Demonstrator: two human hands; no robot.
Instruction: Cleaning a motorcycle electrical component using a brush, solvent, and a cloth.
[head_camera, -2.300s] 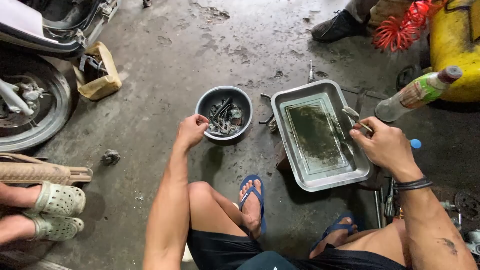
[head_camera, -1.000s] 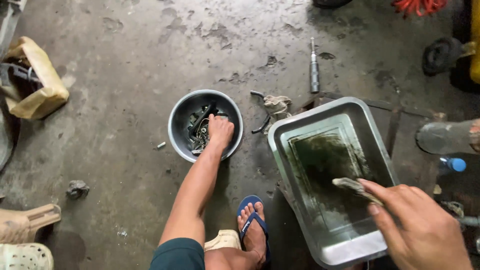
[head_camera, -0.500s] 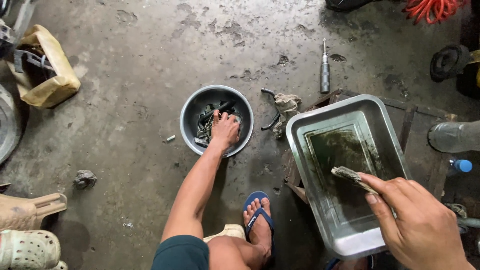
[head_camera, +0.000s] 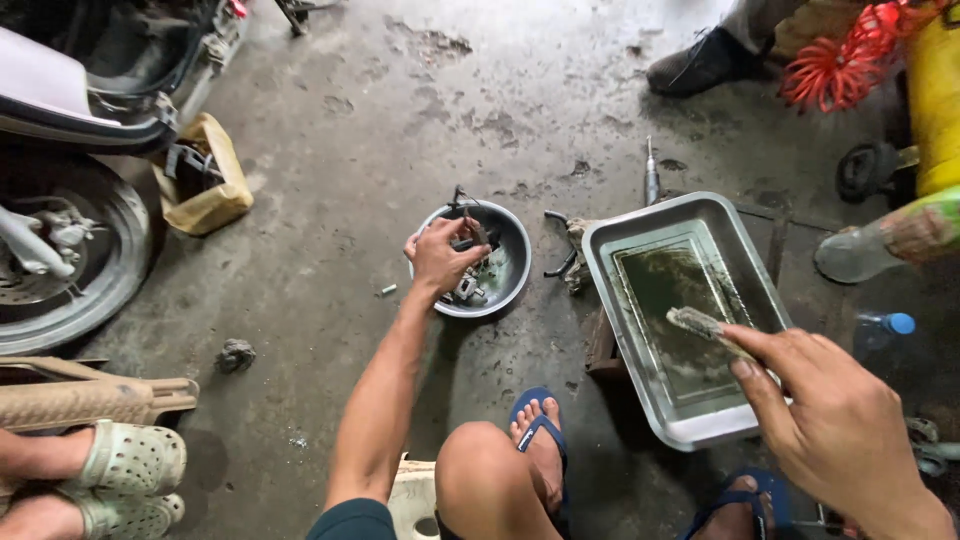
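The concrete floor (head_camera: 330, 230) is wet and stained, and more of it shows than half a second ago: 1 scooter wheel (head_camera: 60, 250) is back at the floor's left edge, with 1 tan bag (head_camera: 205, 180) beside it. Toward the right edge sits 1 rectangular metal tray (head_camera: 700, 215), holding a shallow film of dark greenish liquid. Left of it, near the middle of the floor, stands 1 round grey bowl (head_camera: 510, 280) of small metal parts.

The left hand (head_camera: 438, 258) was buried palm-down in that bowl a moment ago; now it has risen to the rim, wrist bent back, fingers pinched around a small dark metal part (head_camera: 477, 232) lifted clear of the heap. Its forearm stretches straight out from the knee below.

The right hand (head_camera: 835, 420) has hardly changed: it hangs over the tray's near right corner, thumb and fingers closed on a worn brush (head_camera: 700, 322) whose bristled end points left over the liquid.

Smaller things: 1 pale plastic bottle (head_camera: 880, 240) lies at the right edge, 1 blue cap (head_camera: 900, 323) just below it, 1 screwdriver (head_camera: 652, 180) beyond the tray's far corner, and 1 dirty rag (head_camera: 578, 262) between bowl and tray. 2 blue flip-flops are on the person's feet, the clearer one (head_camera: 535, 430) below the bowl. At the lower left corner another person's 2 pale clogs (head_camera: 125, 460) show.
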